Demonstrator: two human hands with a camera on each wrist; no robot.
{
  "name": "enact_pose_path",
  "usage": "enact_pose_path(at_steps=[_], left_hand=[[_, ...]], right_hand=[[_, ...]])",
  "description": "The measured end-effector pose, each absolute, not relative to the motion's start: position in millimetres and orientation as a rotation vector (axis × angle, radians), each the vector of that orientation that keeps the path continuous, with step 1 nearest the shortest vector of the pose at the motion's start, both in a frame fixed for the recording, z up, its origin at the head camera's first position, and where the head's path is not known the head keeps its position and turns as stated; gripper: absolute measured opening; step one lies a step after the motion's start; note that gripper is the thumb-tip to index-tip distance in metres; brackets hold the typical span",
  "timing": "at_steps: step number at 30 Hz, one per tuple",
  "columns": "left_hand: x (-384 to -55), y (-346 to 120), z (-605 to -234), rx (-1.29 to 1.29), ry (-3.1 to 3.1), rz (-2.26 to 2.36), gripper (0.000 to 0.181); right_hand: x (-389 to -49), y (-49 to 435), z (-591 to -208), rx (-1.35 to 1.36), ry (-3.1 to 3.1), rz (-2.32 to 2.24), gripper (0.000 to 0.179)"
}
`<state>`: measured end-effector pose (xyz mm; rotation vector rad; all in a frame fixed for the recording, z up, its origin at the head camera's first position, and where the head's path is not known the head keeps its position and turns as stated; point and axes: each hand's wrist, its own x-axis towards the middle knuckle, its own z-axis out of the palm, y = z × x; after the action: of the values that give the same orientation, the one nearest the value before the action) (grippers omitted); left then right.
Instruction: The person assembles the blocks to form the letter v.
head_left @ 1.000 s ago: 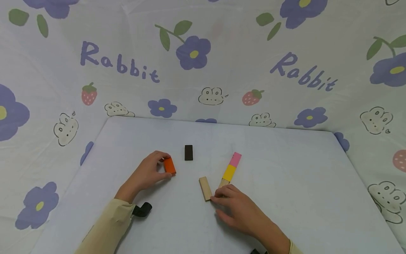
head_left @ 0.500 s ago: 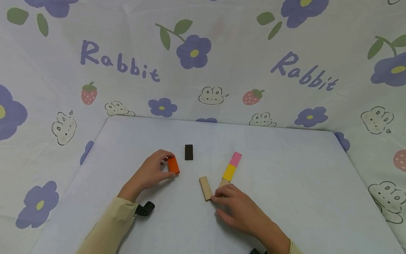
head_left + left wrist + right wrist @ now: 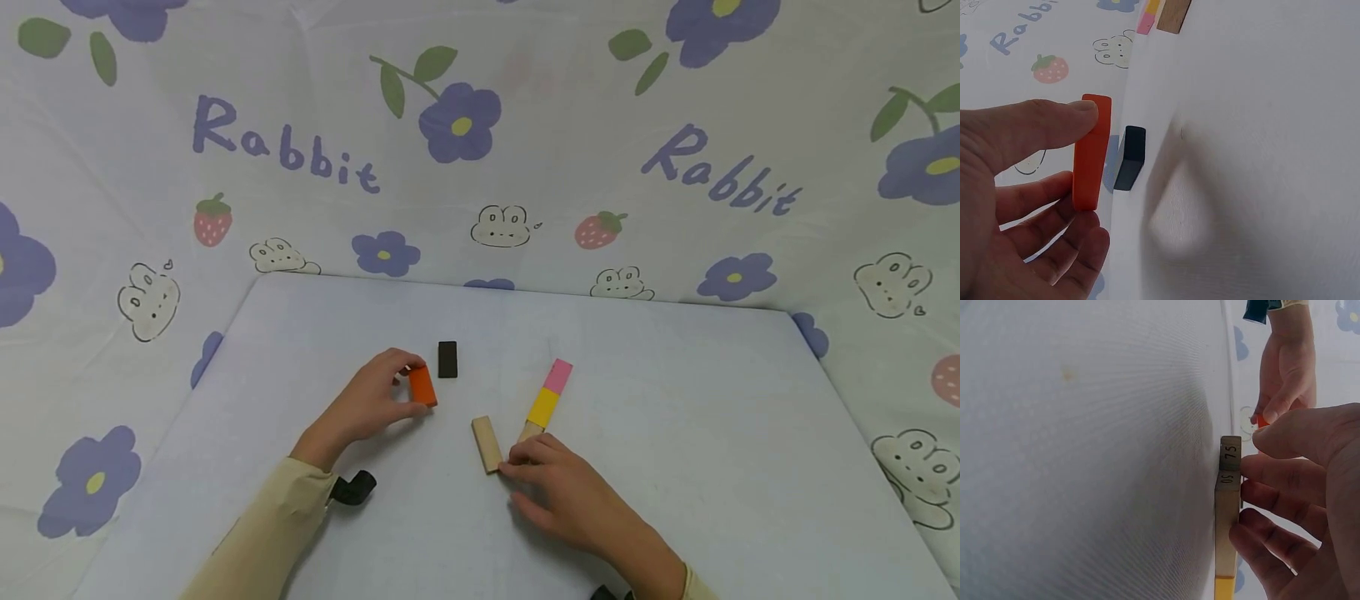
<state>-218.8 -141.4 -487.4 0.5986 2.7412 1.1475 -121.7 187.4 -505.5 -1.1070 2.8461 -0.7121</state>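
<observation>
Pinches the orange block (image 3: 422,386) in the left hand (image 3: 367,396), with thumb at one end and fingertips at the other. Spans it lengthwise, presumably to leave the long sides bare and to make its angle easy to steer. Seems to hold it just above the white table (image 3: 675,417), near the dark block (image 3: 447,359); cannot tell the exact gap.

Rests the right hand (image 3: 573,496) lightly by the pale wood, with fingers loosely bent and thumb apart, not clamped on anything. Seems to touch both the loose wooden block (image 3: 487,445) and the lined-up wooden block (image 3: 529,431) with the fingertips, perhaps to steady them against a nudge. Hides much of the second one in the head view.

Runs on from that lined-up wood into the yellow block (image 3: 543,408), then the pink block (image 3: 557,377), end to end in one slanting row, probably kept straight by flush contact. Angles away at the loose wooden block, meeting the row only about the near end. Looks numbered there, in the right wrist view, with 75 and 50. Farther back, lies dark, flat and touching nothing.
</observation>
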Motion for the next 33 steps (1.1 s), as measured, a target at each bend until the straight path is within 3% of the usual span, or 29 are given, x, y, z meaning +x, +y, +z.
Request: enact_pose_path(at_steps=[33], left_hand=[[-219.6,-116.9,-485.2,0.655,2.717,1.111,0.06]], right_hand=[[-116.8,183.9,-504.3,-1.047,2.837,-0.69,0.036]])
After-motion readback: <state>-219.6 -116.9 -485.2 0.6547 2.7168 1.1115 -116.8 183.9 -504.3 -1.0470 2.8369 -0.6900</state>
